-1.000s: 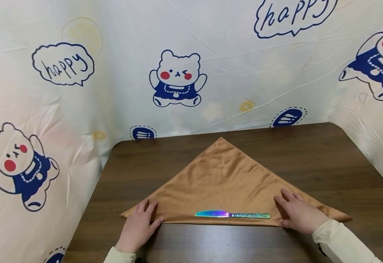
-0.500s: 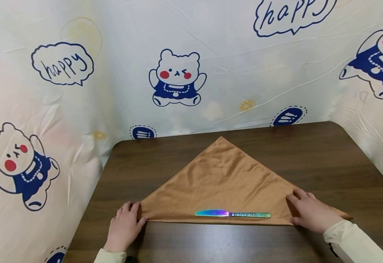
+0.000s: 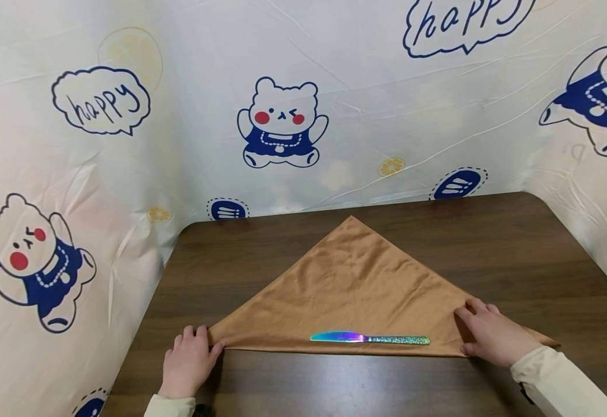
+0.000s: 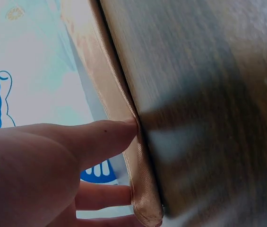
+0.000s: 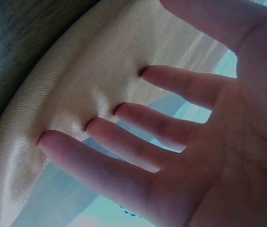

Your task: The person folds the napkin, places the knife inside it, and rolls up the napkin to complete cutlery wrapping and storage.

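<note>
A brown satiny cloth [image 3: 345, 289] lies on the table as a triangle, its long edge towards me and its peak pointing away. Near the long edge, a rainbow-coloured table knife [image 3: 368, 338] rests across it. My left hand [image 3: 189, 359] is at the cloth's left corner. In the left wrist view, its thumb [image 4: 116, 135] touches the hemmed edge and its fingers lie at the narrow end. My right hand [image 3: 498, 336] rests near the right corner. The right wrist view shows its spread fingertips [image 5: 50, 139] pressing small dents into the fabric.
Under the cloth is a dark brown wooden table [image 3: 303, 388] with rounded far corners. A pale curtain [image 3: 366, 116] printed with bears and the word "happy" hangs behind it and along both sides.
My left hand has slid left along the cloth to its left corner. The right hand has shifted a little to the right, then stayed put. Cloth and knife lie as before.
</note>
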`<state>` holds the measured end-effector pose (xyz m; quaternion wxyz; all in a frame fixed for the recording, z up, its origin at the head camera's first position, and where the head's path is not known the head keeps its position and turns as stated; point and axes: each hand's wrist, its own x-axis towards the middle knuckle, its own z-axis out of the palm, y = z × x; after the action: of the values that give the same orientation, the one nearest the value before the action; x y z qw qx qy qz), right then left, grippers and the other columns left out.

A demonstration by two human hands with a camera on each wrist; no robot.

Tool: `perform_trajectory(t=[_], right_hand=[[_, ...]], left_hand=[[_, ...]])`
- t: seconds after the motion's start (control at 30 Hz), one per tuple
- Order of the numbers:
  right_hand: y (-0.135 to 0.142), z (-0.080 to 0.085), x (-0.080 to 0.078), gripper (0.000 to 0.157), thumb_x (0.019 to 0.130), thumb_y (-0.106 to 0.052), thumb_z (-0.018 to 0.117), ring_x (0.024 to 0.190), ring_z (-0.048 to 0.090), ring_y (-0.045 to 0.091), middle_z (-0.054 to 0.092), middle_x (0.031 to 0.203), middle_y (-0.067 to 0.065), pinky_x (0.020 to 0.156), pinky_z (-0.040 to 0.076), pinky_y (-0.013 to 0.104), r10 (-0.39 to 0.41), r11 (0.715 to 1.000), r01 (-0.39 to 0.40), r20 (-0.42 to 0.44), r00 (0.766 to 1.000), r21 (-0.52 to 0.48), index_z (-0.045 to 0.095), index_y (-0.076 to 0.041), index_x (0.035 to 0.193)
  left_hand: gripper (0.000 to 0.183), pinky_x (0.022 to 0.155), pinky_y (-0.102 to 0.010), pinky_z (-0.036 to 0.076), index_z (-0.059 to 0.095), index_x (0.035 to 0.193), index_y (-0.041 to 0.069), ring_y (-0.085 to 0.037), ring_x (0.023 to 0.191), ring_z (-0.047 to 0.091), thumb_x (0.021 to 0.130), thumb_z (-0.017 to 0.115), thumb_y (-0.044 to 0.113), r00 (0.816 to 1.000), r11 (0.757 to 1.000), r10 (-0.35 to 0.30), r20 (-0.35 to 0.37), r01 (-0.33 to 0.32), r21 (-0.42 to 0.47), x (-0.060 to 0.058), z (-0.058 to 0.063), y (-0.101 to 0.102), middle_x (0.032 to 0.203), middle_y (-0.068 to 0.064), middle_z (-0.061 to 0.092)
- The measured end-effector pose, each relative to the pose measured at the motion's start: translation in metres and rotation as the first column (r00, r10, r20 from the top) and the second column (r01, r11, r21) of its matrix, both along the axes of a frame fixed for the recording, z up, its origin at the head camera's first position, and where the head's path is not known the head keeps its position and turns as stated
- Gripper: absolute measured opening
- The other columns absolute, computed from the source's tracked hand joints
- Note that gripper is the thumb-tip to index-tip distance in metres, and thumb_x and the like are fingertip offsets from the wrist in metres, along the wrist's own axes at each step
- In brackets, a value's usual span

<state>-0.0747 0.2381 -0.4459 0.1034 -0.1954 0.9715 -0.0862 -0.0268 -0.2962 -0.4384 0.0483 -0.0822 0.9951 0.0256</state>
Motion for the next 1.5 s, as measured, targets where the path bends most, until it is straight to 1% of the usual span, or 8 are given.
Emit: perform_trajectory(t=[0.2,0.4,0.5,0.77,0.97,1.1,1.27,1.5], right_hand=[[0.000,0.000,0.001,0.058,0.059,-0.031,0.080,0.086,0.052,0.041,0.050,0.111,0.026,0.067,0.046,0.048,0.004,1.000,-0.004,-0.016,1.000,-0.006,0.057,-0.004,0.104],[0.000,-0.001,0.001,0.057,0.058,-0.030,0.080,0.085,0.052,0.042,0.050,0.111,0.026,0.067,0.046,0.048,0.007,1.000,-0.007,-0.043,0.999,-0.012,0.057,-0.004,0.103],[0.000,0.000,0.001,0.057,0.057,-0.030,0.080,0.084,0.052,0.042,0.050,0.110,0.027,0.067,0.046,0.048,0.011,1.000,-0.011,-0.048,0.999,-0.014,0.057,-0.003,0.103],[0.000,0.000,0.001,0.057,0.058,-0.029,0.080,0.084,0.052,0.041,0.050,0.109,0.025,0.067,0.046,0.048,0.006,1.000,-0.006,-0.046,0.999,-0.003,0.058,-0.003,0.103],[-0.001,0.000,0.001,0.057,0.057,-0.028,0.080,0.083,0.052,0.041,0.050,0.110,0.026,0.066,0.046,0.048,0.005,1.000,-0.006,-0.043,0.999,-0.005,0.057,-0.003,0.103],[-0.001,0.001,0.001,0.057,0.057,-0.028,0.080,0.084,0.052,0.042,0.050,0.111,0.027,0.066,0.046,0.048,0.001,1.000,-0.001,-0.040,0.999,-0.008,0.057,-0.004,0.103],[-0.001,0.000,0.002,0.057,0.057,-0.028,0.080,0.084,0.052,0.041,0.050,0.111,0.026,0.066,0.046,0.047,0.000,1.000,-0.001,-0.049,0.999,-0.015,0.057,-0.004,0.103],[-0.001,0.000,0.002,0.057,0.058,-0.028,0.080,0.087,0.052,0.041,0.050,0.112,0.026,0.067,0.046,0.048,-0.005,1.000,0.005,-0.033,0.999,-0.012,0.057,-0.004,0.105]], left_hand=[[0.044,0.051,-0.049,0.041,0.057,0.095,-0.005,-0.037,0.075,0.053,0.079,0.065,0.035,1.000,1.000,0.001,-0.004,-0.001,-0.005,-0.001,0.003,0.001,0.084,-0.019,0.052],[0.040,0.054,-0.051,0.041,0.057,0.096,-0.005,-0.037,0.076,0.052,0.081,0.063,0.031,0.998,0.999,0.034,0.043,-0.034,0.000,-0.004,0.002,-0.001,0.085,-0.019,0.052],[0.039,0.053,-0.050,0.041,0.058,0.097,-0.004,-0.037,0.075,0.053,0.081,0.063,0.032,0.998,0.999,0.034,0.051,-0.034,-0.004,-0.004,0.002,-0.002,0.084,-0.019,0.052],[0.041,0.049,-0.048,0.040,0.059,0.093,-0.004,-0.035,0.072,0.052,0.079,0.066,0.033,1.000,1.000,0.010,0.005,-0.010,0.003,-0.001,0.004,-0.003,0.082,-0.020,0.049],[0.036,0.048,-0.046,0.040,0.058,0.084,-0.003,-0.035,0.069,0.050,0.076,0.069,0.030,0.999,1.000,-0.001,-0.045,0.001,-0.006,0.001,0.005,-0.001,0.079,-0.019,0.047],[0.036,0.047,-0.046,0.040,0.056,0.080,-0.002,-0.035,0.068,0.050,0.075,0.070,0.031,0.998,1.000,-0.001,-0.063,0.001,0.000,0.001,0.006,0.000,0.078,-0.019,0.046],[0.037,0.046,-0.046,0.039,0.056,0.081,-0.002,-0.034,0.068,0.051,0.075,0.069,0.032,0.999,1.000,-0.006,-0.038,0.006,0.008,0.000,0.007,0.001,0.077,-0.017,0.048],[0.033,0.048,-0.044,0.040,0.056,0.082,0.001,-0.031,0.067,0.052,0.074,0.069,0.030,0.999,0.999,-0.043,0.024,0.043,0.031,0.000,0.018,0.010,0.078,-0.014,0.050]])
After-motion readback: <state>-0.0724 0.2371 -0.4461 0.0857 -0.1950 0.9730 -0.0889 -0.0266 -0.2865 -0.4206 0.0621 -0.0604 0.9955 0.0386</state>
